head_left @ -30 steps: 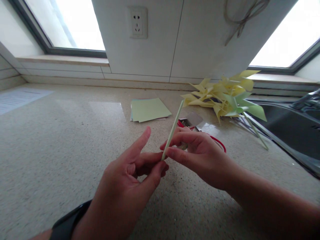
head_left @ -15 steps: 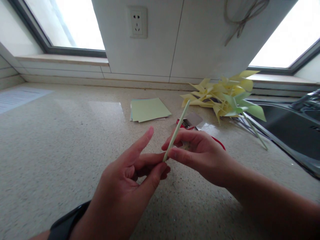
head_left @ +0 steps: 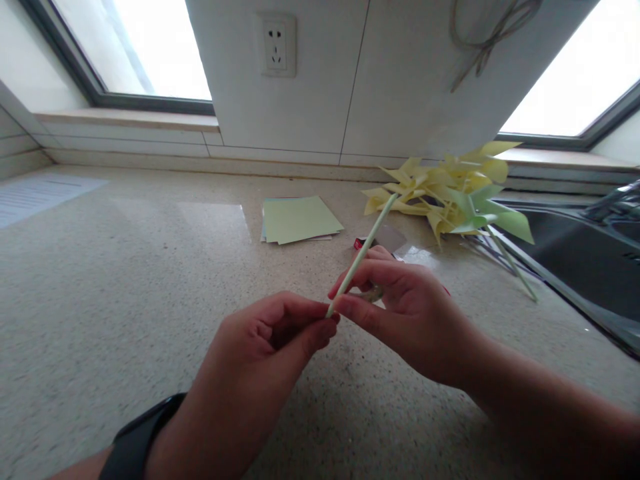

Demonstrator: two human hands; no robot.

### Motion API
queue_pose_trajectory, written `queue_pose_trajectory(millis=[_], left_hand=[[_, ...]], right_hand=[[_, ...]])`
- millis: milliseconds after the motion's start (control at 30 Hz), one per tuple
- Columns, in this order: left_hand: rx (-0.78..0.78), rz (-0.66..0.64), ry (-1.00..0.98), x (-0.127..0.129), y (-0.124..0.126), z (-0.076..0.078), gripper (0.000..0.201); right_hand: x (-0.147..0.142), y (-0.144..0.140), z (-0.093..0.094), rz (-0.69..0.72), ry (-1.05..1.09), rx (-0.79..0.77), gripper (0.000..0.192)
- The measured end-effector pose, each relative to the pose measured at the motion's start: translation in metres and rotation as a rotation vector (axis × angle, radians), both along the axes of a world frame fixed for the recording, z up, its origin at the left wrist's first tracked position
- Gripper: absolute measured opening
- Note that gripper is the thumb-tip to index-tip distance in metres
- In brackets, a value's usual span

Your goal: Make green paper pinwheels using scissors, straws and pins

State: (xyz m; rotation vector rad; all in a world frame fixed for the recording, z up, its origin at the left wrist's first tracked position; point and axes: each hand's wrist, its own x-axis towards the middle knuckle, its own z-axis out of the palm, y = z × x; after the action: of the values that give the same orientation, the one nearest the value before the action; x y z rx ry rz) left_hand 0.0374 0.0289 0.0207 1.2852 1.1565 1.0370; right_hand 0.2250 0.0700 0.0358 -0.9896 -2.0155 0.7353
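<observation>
The left hand (head_left: 260,347) has curled its fingers shut on the low end of the pale green stick (head_left: 363,250), which the right hand (head_left: 400,307) pinches above the table (head_left: 125,280), no paper vane yet on it, beside finished pinwheels (head_left: 450,190).

Paper stack (head_left: 299,219) left of pinwheels (head_left: 450,190), on counter (head_left: 125,280)

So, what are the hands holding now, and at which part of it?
A pale green straw. The right hand pinches it near its lower end; the left hand closes its fingertips at that lower tip.
</observation>
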Motion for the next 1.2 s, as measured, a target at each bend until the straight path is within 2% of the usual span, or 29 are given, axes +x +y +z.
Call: queue_pose_trajectory(millis=[233,533,833,1200], left_hand=[[-0.122,-0.008,-0.194,0.0027,-0.0001,0.0027,0.007],[-0.193,-0.064,-0.344,0.0044,-0.0024,-0.0001,0.009],[-0.305,-0.131,-0.514,0.0057,-0.0041,-0.0037,0.009],[-0.328,-0.203,-0.613,0.0033,-0.0028,-0.0055,0.013]], right_hand=[[0.0020,-0.0020,0.0060,0.118,0.061,-0.134,0.012],[0.0011,-0.0024,0.0015,0.109,0.115,-0.225,0.010],[0.0017,0.0016,0.0004,0.085,0.062,-0.114,0.011],[0.0036,0.0000,0.0021,0.078,0.078,-0.099,0.012]])
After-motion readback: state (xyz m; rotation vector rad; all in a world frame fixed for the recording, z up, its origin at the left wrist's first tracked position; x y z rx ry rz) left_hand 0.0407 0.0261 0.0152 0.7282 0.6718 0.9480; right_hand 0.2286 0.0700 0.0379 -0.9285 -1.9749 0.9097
